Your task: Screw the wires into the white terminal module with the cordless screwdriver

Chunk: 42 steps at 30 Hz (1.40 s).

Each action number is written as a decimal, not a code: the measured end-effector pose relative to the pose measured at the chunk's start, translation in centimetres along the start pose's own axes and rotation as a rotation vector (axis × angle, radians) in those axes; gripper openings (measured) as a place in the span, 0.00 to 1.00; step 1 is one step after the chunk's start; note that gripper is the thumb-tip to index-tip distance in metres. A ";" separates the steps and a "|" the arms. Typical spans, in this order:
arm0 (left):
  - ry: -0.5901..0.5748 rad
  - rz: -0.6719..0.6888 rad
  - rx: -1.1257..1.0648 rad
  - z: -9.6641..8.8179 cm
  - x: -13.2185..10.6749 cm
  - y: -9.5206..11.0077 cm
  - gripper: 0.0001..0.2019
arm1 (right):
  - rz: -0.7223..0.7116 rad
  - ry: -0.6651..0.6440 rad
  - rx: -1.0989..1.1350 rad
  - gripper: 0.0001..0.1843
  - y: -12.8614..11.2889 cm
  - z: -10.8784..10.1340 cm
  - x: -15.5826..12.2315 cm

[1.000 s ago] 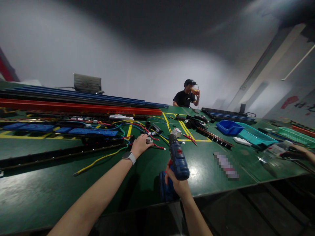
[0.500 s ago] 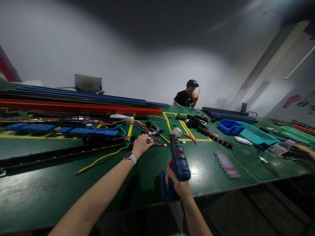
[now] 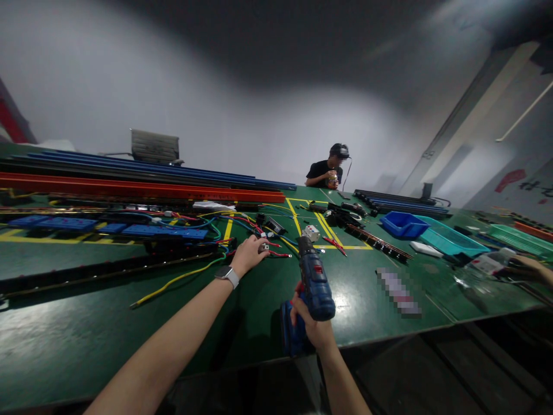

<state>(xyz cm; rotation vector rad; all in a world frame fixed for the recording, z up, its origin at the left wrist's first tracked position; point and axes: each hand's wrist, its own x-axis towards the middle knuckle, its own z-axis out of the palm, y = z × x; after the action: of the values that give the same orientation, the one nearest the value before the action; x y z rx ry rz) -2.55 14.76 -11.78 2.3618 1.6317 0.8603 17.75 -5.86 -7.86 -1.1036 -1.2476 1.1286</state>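
Observation:
My right hand is wrapped round the handle of a blue cordless drill, whose chuck points away from me over the green table. My left hand, with a watch on its wrist, is closed on a small grey block among the wires. What the block is, I cannot make out. Red leads with ring terminals come out beside my left fingertips. Just past the drill's chuck sits a white breaker-like block. A yellow-green wire trails to the left of my left hand.
Long rails, an orange one among them, run along the left. A red pen-like tool, a blue bin and a turquoise tray lie to the right. One person sits across the table; another person's hand is at far right.
My left hand has shifted very slightly with the grey block; the drill stays nearly still. The person across has lowered a drink from the face to the table's edge.

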 end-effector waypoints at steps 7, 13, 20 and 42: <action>0.069 -0.107 0.090 0.6 -0.3 1.3 0.30 | -0.003 0.011 -0.006 0.20 -0.1 0.2 0.0; 0.101 -0.086 0.113 0.7 -0.4 1.3 0.24 | 0.026 -0.001 0.038 0.22 -0.8 0.1 -0.2; 0.112 -0.073 0.079 0.8 -0.3 1.0 0.20 | 0.208 -0.100 0.105 0.20 -3.1 -0.1 1.4; 0.035 0.068 -0.121 -0.4 0.1 -0.2 0.14 | 0.289 -0.021 0.222 0.15 -4.9 0.9 2.0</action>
<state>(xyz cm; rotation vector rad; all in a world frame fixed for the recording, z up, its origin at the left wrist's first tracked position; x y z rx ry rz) -2.91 14.90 -11.50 2.3442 1.4746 0.9889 16.98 -4.49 -2.78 -1.1266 -0.9700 1.4621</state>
